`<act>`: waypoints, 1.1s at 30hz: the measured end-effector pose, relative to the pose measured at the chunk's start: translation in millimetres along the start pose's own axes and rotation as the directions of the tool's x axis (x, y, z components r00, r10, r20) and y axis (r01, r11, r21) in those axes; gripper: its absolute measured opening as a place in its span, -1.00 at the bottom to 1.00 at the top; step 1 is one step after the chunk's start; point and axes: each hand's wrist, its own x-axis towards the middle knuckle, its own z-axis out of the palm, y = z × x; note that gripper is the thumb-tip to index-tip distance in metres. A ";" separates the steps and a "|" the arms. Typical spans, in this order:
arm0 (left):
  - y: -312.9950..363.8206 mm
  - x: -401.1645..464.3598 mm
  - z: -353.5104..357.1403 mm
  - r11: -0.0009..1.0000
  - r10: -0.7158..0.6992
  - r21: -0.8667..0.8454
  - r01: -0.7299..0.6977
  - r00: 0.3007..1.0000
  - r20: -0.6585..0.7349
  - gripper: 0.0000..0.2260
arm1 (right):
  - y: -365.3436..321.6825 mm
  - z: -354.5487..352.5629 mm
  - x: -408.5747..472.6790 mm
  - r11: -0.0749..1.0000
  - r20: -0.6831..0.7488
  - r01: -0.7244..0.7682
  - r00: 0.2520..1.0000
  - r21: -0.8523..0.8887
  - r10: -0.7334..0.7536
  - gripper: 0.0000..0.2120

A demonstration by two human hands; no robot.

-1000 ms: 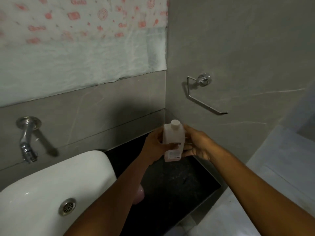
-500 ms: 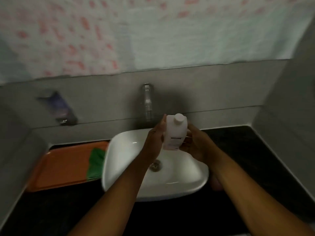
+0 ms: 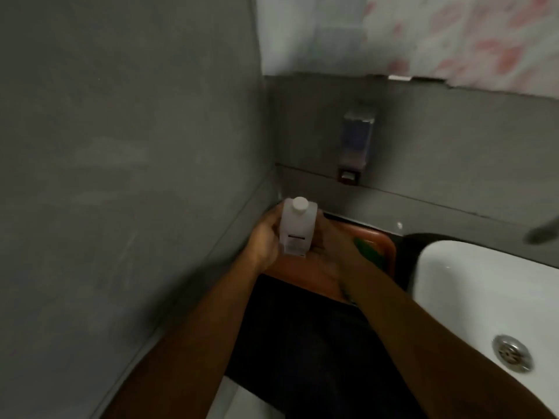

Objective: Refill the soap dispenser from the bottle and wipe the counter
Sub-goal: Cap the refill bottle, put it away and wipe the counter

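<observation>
A white plastic bottle (image 3: 297, 226) with a white cap stands upright between both hands, capped. My left hand (image 3: 266, 237) grips its left side and my right hand (image 3: 328, 246) holds its right side and base. The hands hover over the left end of the black counter (image 3: 302, 343), above an orange tray (image 3: 384, 246). A wall-mounted soap dispenser (image 3: 357, 143), clear with bluish contents, hangs on the back wall above and to the right of the bottle. A green cloth (image 3: 367, 251) lies in the tray, partly hidden by my right arm.
The white basin (image 3: 484, 291) with a metal drain (image 3: 512, 352) fills the right side. A grey side wall (image 3: 121, 176) closes off the left. The tap's blurred tip (image 3: 541, 232) shows at the right edge. A patterned sheet (image 3: 453, 34) covers the upper back wall.
My view has swung left from the right corner, past the basin, to the left corner. Both hands carried the bottle along, still upright and capped, and now hold it below the dispenser.
</observation>
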 end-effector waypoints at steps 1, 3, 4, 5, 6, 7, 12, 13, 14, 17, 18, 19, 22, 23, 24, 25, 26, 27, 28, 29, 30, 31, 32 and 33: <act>2.5 10.9 -12.5 0.999 -0.034 -0.017 0.034 0.999 -0.018 -0.59 | 4.9 9.6 15.7 1.000 -0.013 -0.011 1.000 -0.014 0.010 -0.50; 0.7 32.1 -28.9 0.999 -0.046 0.013 0.047 0.998 -0.034 -0.59 | 15.4 20.8 43.4 0.999 -0.026 -0.043 0.999 0.025 0.044 -0.54; -3.1 41.7 -35.1 0.999 -0.047 0.015 0.047 0.998 -0.038 -0.59 | 20.2 22.3 55.9 0.996 -0.029 -0.059 0.998 0.065 0.061 -0.55; -8.4 49.9 -41.5 0.999 -0.040 0.003 0.040 0.999 -0.035 -0.60 | 24.9 22.4 64.4 0.993 -0.019 -0.068 0.997 0.091 0.070 -0.56; -14.1 58.0 -46.5 1.000 -0.027 0.000 0.027 0.999 -0.043 -0.63 | 30.1 23.0 73.8 0.993 -0.022 -0.074 0.997 0.089 0.076 -0.57; -20.5 65.9 -51.4 1.000 -0.014 0.004 0.014 0.999 -0.047 -0.66 | 35.2 23.1 80.4 0.995 -0.032 -0.072 0.997 0.071 0.075 -0.56; -42.0 87.5 -67.0 0.999 0.011 0.050 -0.008 0.999 -0.048 -0.66 | 56.9 18.3 98.6 0.988 -0.066 -0.074 0.994 0.135 0.083 -0.52; -43.7 88.9 -67.9 0.998 0.018 0.061 -0.015 0.999 -0.045 -0.67 | 59.3 17.1 101.4 0.988 -0.061 -0.081 0.994 0.134 0.090 -0.49; -44.8 90.2 -68.2 0.997 0.026 0.067 -0.022 0.998 -0.052 -0.69 | 61.2 16.2 102.8 0.988 -0.059 -0.086 0.994 0.127 0.094 -0.46; -48.7 95.5 -70.5 0.995 0.042 0.090 -0.037 0.998 -0.051 -0.71 | 65.3 16.0 106.7 0.989 -0.073 -0.086 0.993 0.119 0.096 -0.40; -50.2 96.7 -71.7 0.994 0.046 0.106 -0.040 0.997 -0.055 -0.72 | 67.3 15.0 107.8 0.991 -0.084 -0.081 0.992 0.102 0.089 -0.41; -52.2 98.0 -72.6 0.992 0.049 0.119 -0.042 0.997 -0.056 -0.72 | 69.3 14.5 109.0 0.993 -0.088 -0.077 0.993 0.090 0.085 -0.42; -60.4 100.9 -76.5 0.989 0.048 0.145 -0.036 0.996 -0.076 -0.71 | 74.7 13.6 108.1 0.993 -0.107 -0.066 0.991 0.096 0.076 -0.45; -62.6 101.9 -77.8 0.987 0.056 0.154 -0.044 0.996 -0.075 -0.72 | 75.9 13.1 107.4 0.993 -0.115 -0.063 0.991 0.103 0.074 -0.46; -64.7 102.9 -79.1 0.984 0.070 0.166 -0.058 0.996 -0.062 -0.73 | 77.3 12.0 107.0 0.992 -0.117 -0.060 0.990 0.112 0.073 -0.45; -65.8 102.8 -81.2 0.981 0.082 0.179 -0.072 0.995 -0.048 -0.75 | 77.7 11.4 106.3 0.992 -0.115 -0.063 0.990 0.106 0.076 -0.45; -67.3 102.7 -82.4 0.977 0.093 0.194 -0.083 0.995 -0.040 -0.75 | 76.3 9.0 103.4 0.995 -0.120 -0.069 0.990 0.070 0.077 -0.46; -68.4 102.2 -84.0 0.975 0.102 0.203 -0.090 0.994 -0.047 -0.75 | 74.7 6.6 99.8 0.997 -0.128 -0.076 0.989 -0.010 0.074 -0.48; -69.8 101.4 -85.8 0.976 0.102 0.199 -0.087 0.992 -0.070 -0.74 | 73.8 0.6 95.3 0.985 -0.146 -0.077 0.988 -0.152 0.055 -0.53; -71.7 100.1 -88.1 0.980 0.098 0.184 -0.078 0.990 -0.101 -0.72 | 74.0 -7.7 91.1 0.941 -0.195 -0.075 0.981 -0.329 0.010 -0.56; -74.0 98.1 -92.1 0.984 0.094 0.164 -0.070 0.985 -0.142 -0.71 | 75.1 -18.4 87.8 0.865 -0.239 -0.060 0.969 -0.499 -0.070 -0.58; -76.5 93.8 -95.3 0.987 0.098 0.143 -0.071 0.977 -0.190 -0.71 | 77.2 -32.2 83.8 0.791 -0.266 -0.054 0.954 -0.610 -0.140 -0.57; -79.1 86.4 -98.0 0.989 0.112 0.123 -0.082 0.960 -0.255 -0.72 | 79.3 -47.3 79.5 0.738 -0.273 -0.053 0.945 -0.673 -0.182 -0.55; -82.7 77.1 -99.2 0.990 0.126 0.101 -0.098 0.934 -0.333 -0.76 | 80.6 -63.6 75.1 0.642 -0.262 -0.046 0.934 -0.765 -0.245 -0.52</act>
